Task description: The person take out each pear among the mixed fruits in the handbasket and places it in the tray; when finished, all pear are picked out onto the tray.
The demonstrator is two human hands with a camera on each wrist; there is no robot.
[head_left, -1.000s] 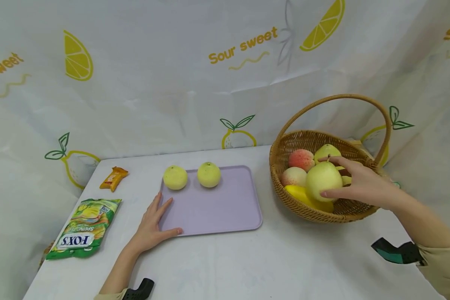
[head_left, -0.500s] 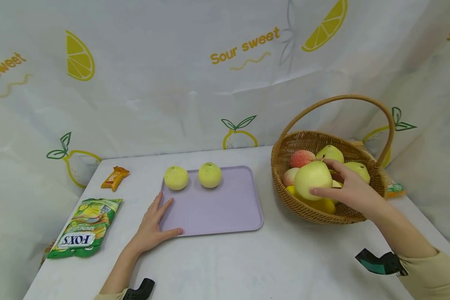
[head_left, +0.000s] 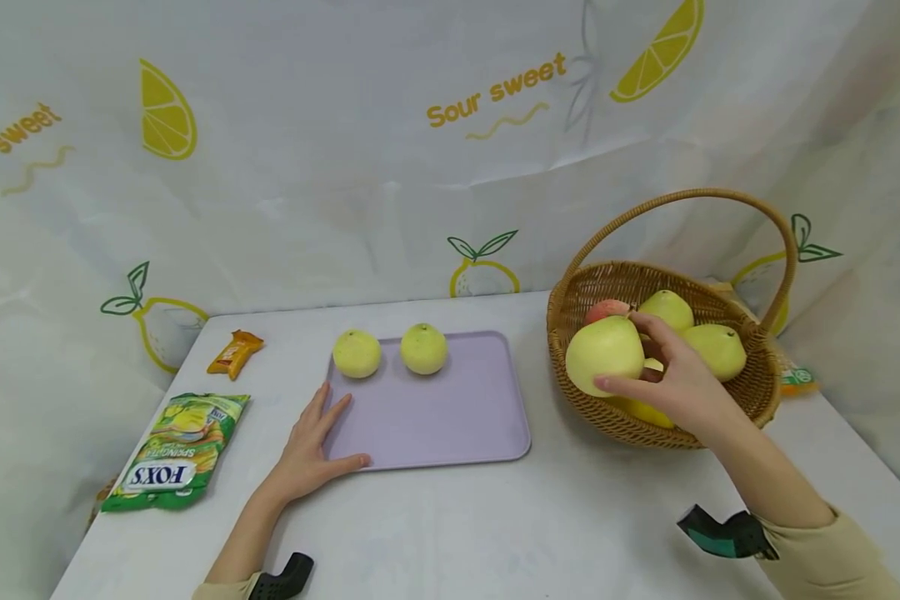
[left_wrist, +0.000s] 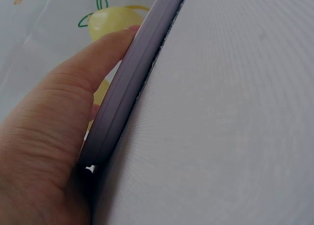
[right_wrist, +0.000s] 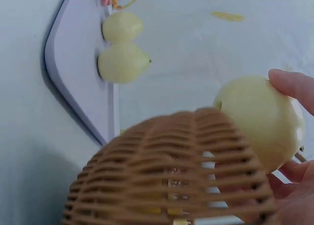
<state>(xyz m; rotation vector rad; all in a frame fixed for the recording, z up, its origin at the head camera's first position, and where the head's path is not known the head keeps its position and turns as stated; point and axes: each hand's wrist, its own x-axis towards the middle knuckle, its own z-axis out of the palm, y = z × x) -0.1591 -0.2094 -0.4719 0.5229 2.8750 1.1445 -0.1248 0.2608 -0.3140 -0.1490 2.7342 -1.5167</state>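
My right hand [head_left: 686,379] grips a large pale yellow-green pear [head_left: 605,357], with a stem, above the left part of the wicker basket [head_left: 761,392]. In the right wrist view, thumb and fingers lie around this pear [right_wrist: 262,119], beyond the basket's rim. Below it in the basket are a peach [head_left: 607,310], a yellow fruit [head_left: 648,413] and green pears [head_left: 720,350]. My left hand [head_left: 309,446] lies with spread fingers at the left edge of the lilac tray [head_left: 450,417], thumb at its front edge. Two yellow-green fruits [head_left: 423,350] sit at the tray's back left.
A green FOX'S candy bag [head_left: 176,454] and a small orange packet [head_left: 236,354] lie left of the tray. The basket's tall arched handle [head_left: 682,193] rises over its fruit. Another packet [head_left: 797,381] shows partly behind the basket. A printed cloth hangs behind the table.
My right hand has carried the pear leftward from the middle of the basket toward its left rim, uncovering green pears at the right. My left hand keeps its place at the tray.
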